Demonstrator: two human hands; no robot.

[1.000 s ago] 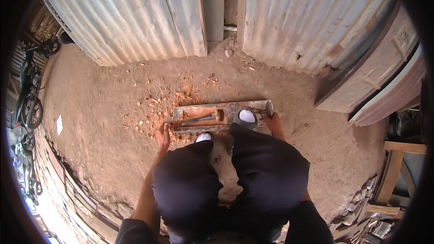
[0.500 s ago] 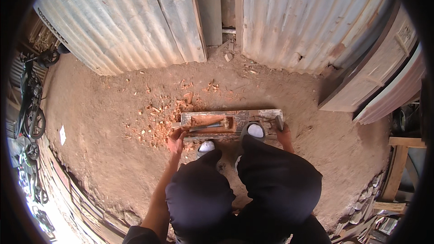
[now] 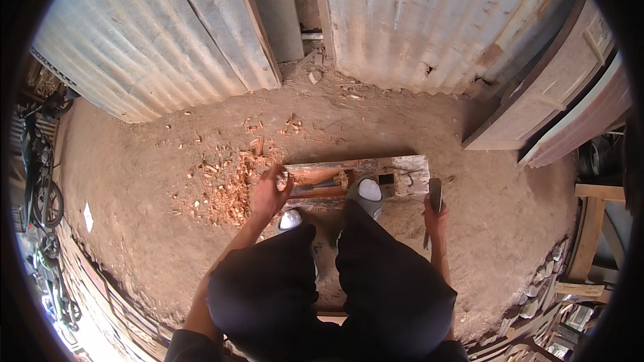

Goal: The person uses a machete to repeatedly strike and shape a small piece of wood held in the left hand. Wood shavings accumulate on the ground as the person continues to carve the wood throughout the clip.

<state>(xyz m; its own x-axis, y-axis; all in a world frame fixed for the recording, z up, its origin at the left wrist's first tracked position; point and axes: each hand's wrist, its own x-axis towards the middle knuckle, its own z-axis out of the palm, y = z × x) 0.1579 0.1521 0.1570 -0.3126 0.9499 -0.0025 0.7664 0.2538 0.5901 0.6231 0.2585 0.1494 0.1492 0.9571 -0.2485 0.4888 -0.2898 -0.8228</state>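
A long, weathered wooden block lies crosswise on the ground before my feet, with a long recess cut into its left part and a dark square hole to the right. My left hand is closed at the block's left end; its fingertips are partly hidden, and something pale shows by them. In the recess lies a chisel-like tool with a grey blade. Just off the block's right end, my right hand grips a hand tool with a flat grey head; its exact kind is unclear.
My shod right foot rests on the block, the left shoe beside its near edge. Wood chips are heaped to the left. Corrugated metal sheets stand ahead, wooden panels lean at right, motorcycles stand far left.
The block has shifted right relative to my feet, uncovering the square hole. My left hand has moved up over its left end. My right hand with the tool has moved right, away from the block.
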